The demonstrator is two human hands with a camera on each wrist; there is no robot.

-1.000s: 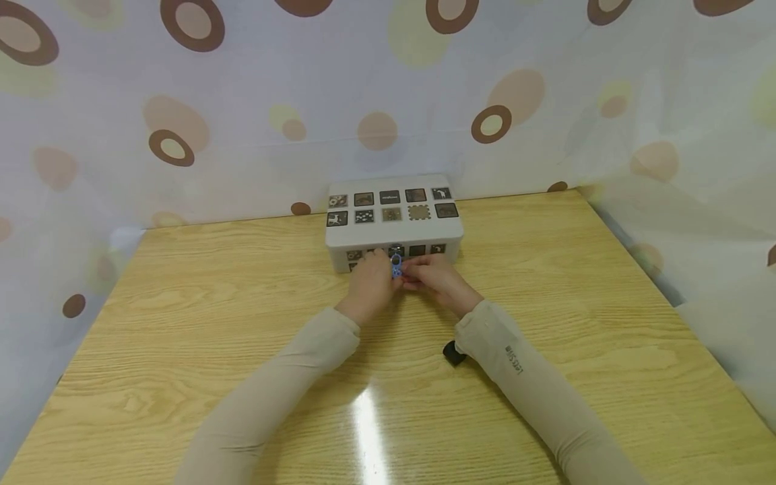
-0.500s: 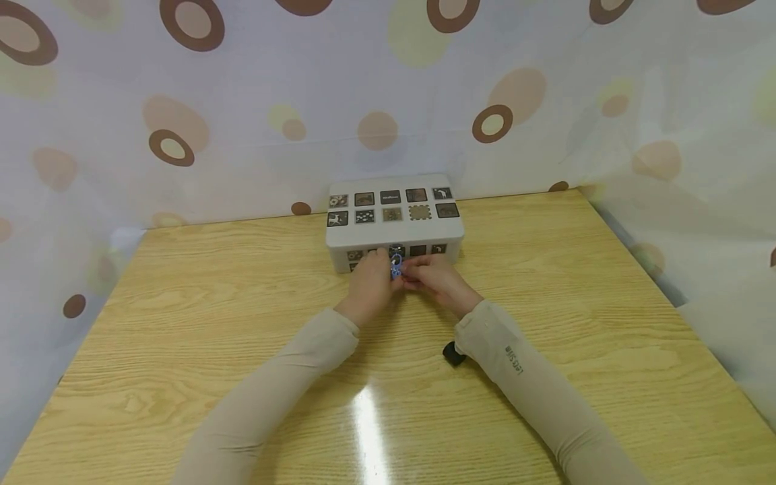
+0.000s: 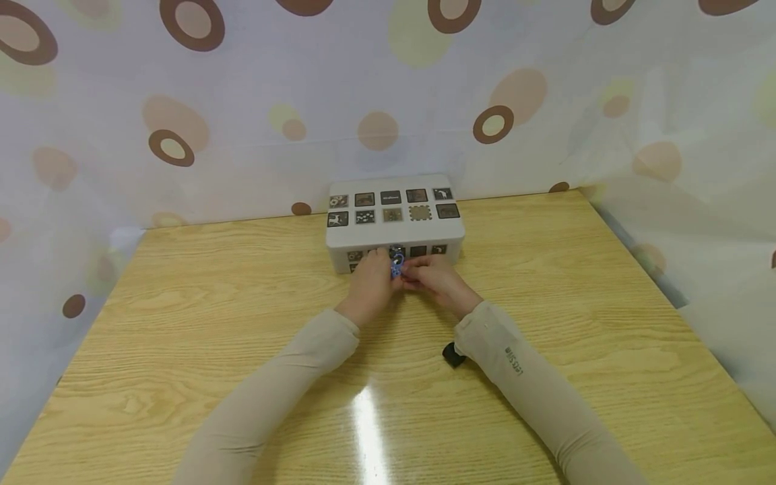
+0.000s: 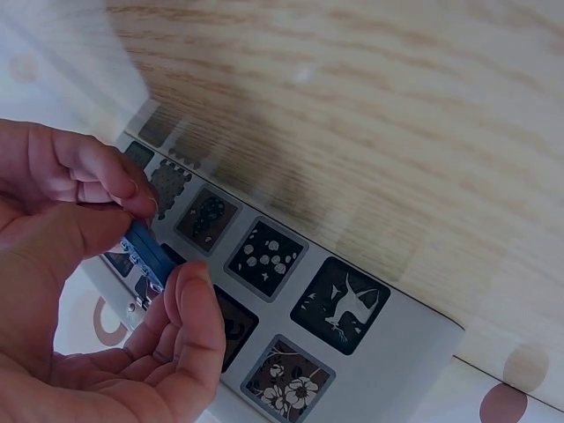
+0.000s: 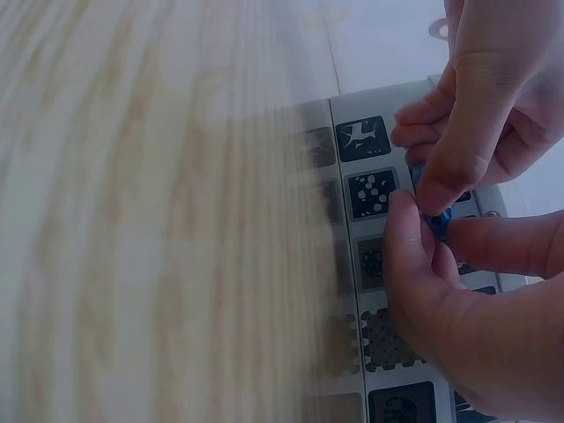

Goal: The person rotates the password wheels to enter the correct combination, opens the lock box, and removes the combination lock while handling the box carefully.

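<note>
A small blue padlock is held in front of a white box, its shackle pointing up toward the metal clasp on the box front. My left hand pinches the padlock body from the left, thumb and fingertips at its ends in the left wrist view. From the right, my right hand pinches the same padlock between thumb and index finger. Small dials show along one side of the padlock in the left wrist view. The fingers cover much of its body.
The box stands at the table's back edge, decorated with dark square pictures on lid and front. A patterned curtain hangs behind the wooden table and along its sides. A small black object sits by the right cuff.
The padlock has turned slightly between the fingers, and its shackle leans a little to the right. Both hands keep nearly the same place in front of the box.
</note>
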